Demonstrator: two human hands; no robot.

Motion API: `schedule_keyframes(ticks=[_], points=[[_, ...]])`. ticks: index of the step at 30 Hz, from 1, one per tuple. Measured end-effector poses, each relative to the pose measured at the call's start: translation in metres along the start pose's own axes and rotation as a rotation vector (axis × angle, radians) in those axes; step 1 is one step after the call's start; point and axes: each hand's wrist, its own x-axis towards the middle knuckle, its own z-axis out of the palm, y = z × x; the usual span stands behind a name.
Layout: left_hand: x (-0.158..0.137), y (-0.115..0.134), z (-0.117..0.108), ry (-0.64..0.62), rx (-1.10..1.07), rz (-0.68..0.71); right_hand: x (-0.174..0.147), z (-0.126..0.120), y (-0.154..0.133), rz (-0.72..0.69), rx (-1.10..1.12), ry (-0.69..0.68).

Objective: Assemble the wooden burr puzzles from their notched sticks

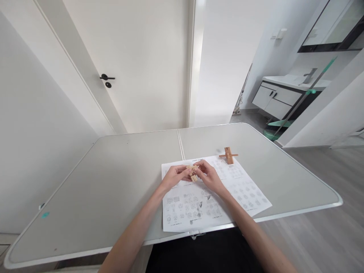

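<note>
A small light-wood interlocking puzzle (193, 177) is held between both hands above a printed instruction sheet (182, 218). My left hand (176, 175) grips its left side, thumb pressed against the near face. From the right, my right hand (209, 175) closes on it with thumb and fingers. Parts of the puzzle are hidden behind the fingers. Beyond my right hand, a darker brown wooden piece with a crossing stick (228, 155) rests at the sheet's far right edge. Rows of small diagrams cover the paper.
The grey folding table (127, 189) has a pale rim and a centre seam. A closed door with a black handle (107, 77) stands beyond it. At the right are a washbasin cabinet (277, 96) and a green broom with a long pole (311, 91).
</note>
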Motion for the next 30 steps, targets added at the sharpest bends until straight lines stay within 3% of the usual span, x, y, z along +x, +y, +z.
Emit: schedule_keyframes(ticks=[13, 15, 19, 23, 30], points=[[0.002, -0.003, -0.006, 0.006, -0.017, -0.017, 0.002, 0.003, 0.008, 0.032, -0.020, 0.014], [0.004, -0.005, -0.007, 0.068, -0.100, -0.016, 0.004, 0.003, 0.008, 0.034, 0.008, 0.040], [0.010, -0.012, -0.016, 0.319, -0.291, 0.032, 0.005, 0.004, 0.011, 0.009, -0.100, 0.115], [0.013, -0.017, -0.023, 0.450, -0.343, 0.055, 0.001, 0.008, 0.015, -0.052, -0.305, 0.039], [0.013, -0.022, -0.017, 0.432, -0.318, 0.048, -0.007, 0.009, 0.020, -0.133, -0.397, -0.189]])
